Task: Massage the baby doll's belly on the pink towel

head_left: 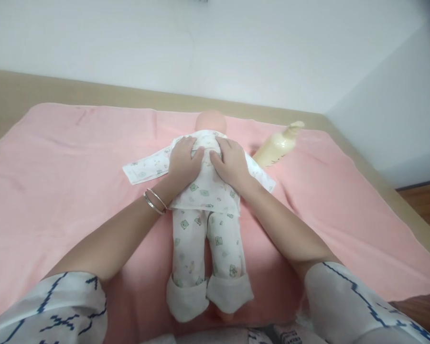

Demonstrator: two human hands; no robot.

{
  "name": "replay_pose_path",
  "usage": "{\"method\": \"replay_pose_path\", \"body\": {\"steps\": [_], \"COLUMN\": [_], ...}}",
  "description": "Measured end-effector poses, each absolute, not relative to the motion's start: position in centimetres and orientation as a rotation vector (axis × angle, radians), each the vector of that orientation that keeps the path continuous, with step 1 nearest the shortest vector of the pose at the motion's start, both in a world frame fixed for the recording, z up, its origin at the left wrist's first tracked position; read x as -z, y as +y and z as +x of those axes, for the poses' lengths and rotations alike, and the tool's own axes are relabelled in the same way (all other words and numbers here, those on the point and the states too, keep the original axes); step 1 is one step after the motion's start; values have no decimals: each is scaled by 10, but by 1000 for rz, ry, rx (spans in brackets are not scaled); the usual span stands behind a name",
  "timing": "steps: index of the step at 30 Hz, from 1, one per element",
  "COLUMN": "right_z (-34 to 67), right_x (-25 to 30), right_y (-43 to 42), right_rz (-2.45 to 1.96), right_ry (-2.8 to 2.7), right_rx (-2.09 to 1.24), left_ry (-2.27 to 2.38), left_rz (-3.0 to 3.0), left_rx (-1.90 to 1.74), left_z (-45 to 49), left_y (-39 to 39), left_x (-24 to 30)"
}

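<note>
A baby doll lies stretched out in the middle, its smooth bald head away from me and no face showing. It wears a white printed long-sleeved top and matching trousers with wide turned-up cuffs. My left hand rests flat on the left side of the doll's upper body, fingers extended and thumb pointing inward. On the opposite side, my right hand lies the same way. The two thumbs nearly meet at the middle. Neither hand grips anything. Both sleeves of the top spread outward.
Under the doll is a pink blanket with some creases, laid over a tan surface. A pale yellow pump bottle lies tilted beside the doll's right-hand sleeve. A white wall rises behind. Wooden floor shows at the right.
</note>
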State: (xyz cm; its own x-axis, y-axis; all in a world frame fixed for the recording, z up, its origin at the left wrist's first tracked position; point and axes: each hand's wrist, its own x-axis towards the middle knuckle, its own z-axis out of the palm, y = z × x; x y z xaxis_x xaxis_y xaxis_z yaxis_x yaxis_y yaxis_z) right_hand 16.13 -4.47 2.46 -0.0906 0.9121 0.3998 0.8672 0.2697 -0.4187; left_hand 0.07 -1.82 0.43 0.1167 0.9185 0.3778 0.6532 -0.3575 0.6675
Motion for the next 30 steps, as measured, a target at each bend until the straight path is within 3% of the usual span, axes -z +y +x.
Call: {"method": "replay_pose_path", "body": {"steps": [6, 15, 30], "right_z": [153, 176, 151], "right_x": [-34, -40, -29], "right_y": [-57, -47, -59], "right_rz": [-1434, -1373, -1496], "right_ry": [-2004, -2080, -2058], "right_rx": [-7, -122, -76], "left_ry": [1517, 1505, 1495], "left_rz": [2051, 2043, 2060], "left_rx": [-1112, -1127, -1129], "left_z": [0, 0, -1], "left_y": [-19, -19, -16], "left_x": [-6, -7, -4]}}
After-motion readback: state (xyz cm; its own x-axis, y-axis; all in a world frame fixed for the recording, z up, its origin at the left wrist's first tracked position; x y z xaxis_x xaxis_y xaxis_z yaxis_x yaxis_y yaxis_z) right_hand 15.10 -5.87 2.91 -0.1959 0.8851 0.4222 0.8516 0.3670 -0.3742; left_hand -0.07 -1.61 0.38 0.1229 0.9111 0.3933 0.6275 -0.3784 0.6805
